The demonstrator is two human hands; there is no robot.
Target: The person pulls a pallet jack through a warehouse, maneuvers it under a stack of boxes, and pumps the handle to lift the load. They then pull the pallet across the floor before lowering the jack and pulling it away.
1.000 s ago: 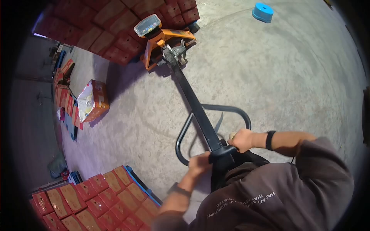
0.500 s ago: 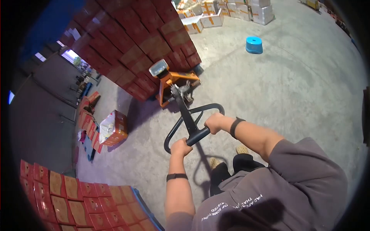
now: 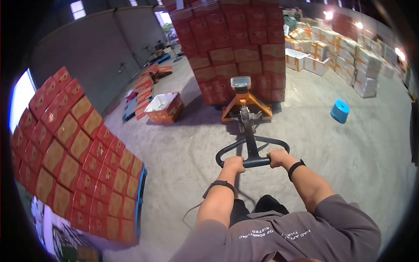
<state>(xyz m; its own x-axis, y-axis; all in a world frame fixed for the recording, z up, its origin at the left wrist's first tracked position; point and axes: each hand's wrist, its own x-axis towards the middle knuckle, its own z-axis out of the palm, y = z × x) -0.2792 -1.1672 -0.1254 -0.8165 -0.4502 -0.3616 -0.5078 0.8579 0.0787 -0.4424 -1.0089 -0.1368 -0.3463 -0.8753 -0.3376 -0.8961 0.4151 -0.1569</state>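
Observation:
Both hands are wrapped round the black handle of an orange pallet jack. My left hand grips the left end of the crossbar, and my right hand grips its right end. The black loop of the handle runs out beyond both fists. A display box sits on top of the jack's orange frame. Right behind the jack rises a tall stack of red cartons; the jack's forks are hidden under it.
Another stack of red and tan cartons stands on a blue pallet at the left. An open carton lies left of the jack. A blue stool is at the right, with white foam boxes behind.
The view has turned and lifted, so the carton stack and jack now stand upright in the middle. The handle points more straight toward me. Both hands keep their grip.

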